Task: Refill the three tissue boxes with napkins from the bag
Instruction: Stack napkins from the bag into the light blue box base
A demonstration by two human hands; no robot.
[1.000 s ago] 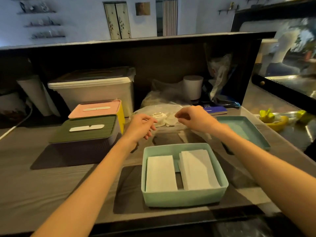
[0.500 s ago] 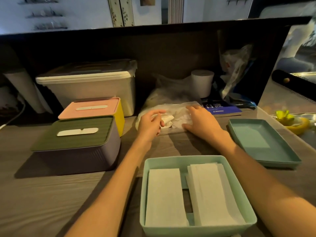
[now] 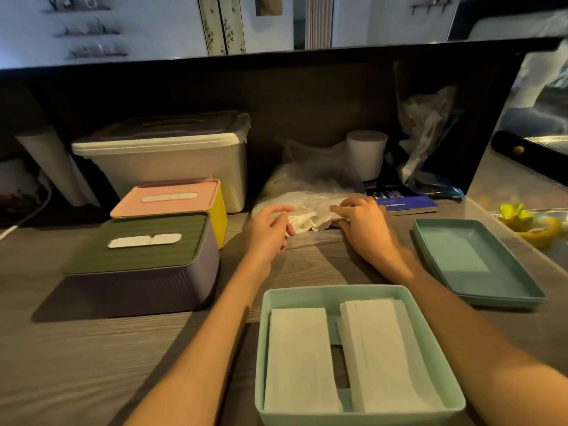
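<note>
A grey wood-grain table (image 3: 92,348) runs beneath a dark raised ledge (image 3: 276,56). Beyond it, a pale blue-white wall (image 3: 159,23) carries small shelves (image 3: 86,29) and two narrow floral panels (image 3: 221,26). The light is dim and warm over the table.

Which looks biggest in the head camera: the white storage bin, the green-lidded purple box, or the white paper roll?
1. Green-lidded purple box, though it sits nearer, so unsure against the bin.
2. White lidded storage bin.
3. White paper roll, clearly smallest.

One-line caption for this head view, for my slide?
Both hands, left and right, work the napkin bag behind the open teal box.
</note>
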